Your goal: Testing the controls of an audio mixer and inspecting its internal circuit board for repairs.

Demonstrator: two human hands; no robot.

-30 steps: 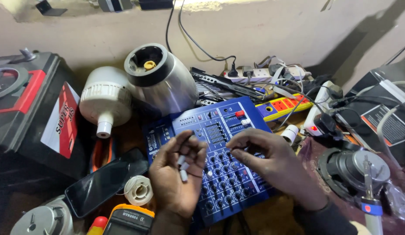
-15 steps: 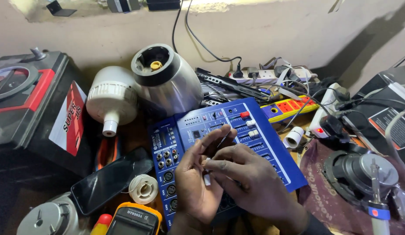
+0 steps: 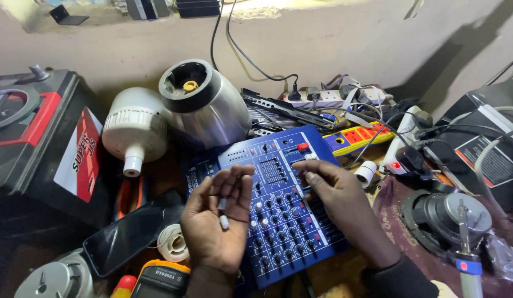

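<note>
I saw a rough, pale plaster wall (image 3: 345, 38) behind the crowded table (image 3: 345, 273). Bright light fell on a ledge (image 3: 278, 8) along its top, and a black cable (image 3: 251, 58) hung down the wall.

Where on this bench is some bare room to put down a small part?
Little. One bare strip lies between the white lamp bulb and the blue audio mixer, above the phone. Another lies below the mixer's lower right corner. Right of the mixer, cables and the power strip crowd everything.
</note>
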